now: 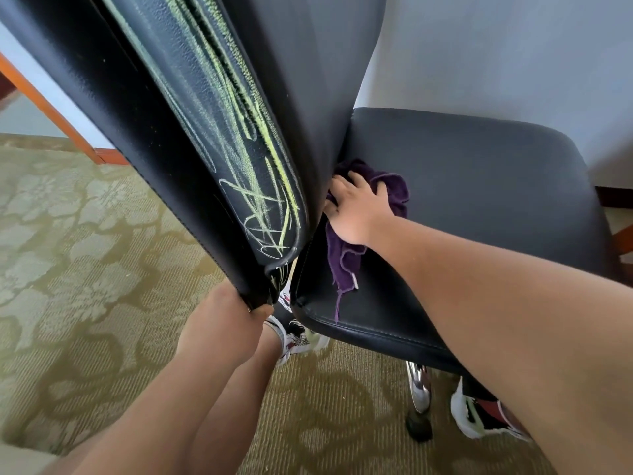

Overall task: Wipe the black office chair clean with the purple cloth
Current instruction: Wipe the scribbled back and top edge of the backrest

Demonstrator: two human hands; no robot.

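Presses the right hand (pixel 356 210) palm-down on the purple cloth (pixel 346 262), fingers fairly straight and a little apart, tips pushed toward the crease between seat (pixel 479 200) and backrest (pixel 113 108) of the black office chair (pixel 325 80). Leaves part of the cloth bunched just past the fingertips, and the rest under the palm. Trails a loose tail of it back from the heel of the hand toward the seat's near edge, all of it on the seat. Clamps the left hand (pixel 222 323) on the bottom corner of the backrest, fingers curled round its edge, tips hidden behind it. Above those left fingers, up the backrest's narrow side panel, yellow-green scribbles (pixel 239 149), long strokes with a tangle at the lower end. Beyond the right fingertips, smooth black seat, then a pale wall (pixel 513 46). Below both hands, olive patterned carpet (pixel 85 269). Under the seat edge, a chrome chair leg (pixel 419 389). To each side of that leg, a white printed shoe, one (pixel 298 337) close under the left hand, the other (pixel 479 416) beneath the right forearm. Far off to the left of the left hand, orange-brown wooden trim (pixel 51 108).
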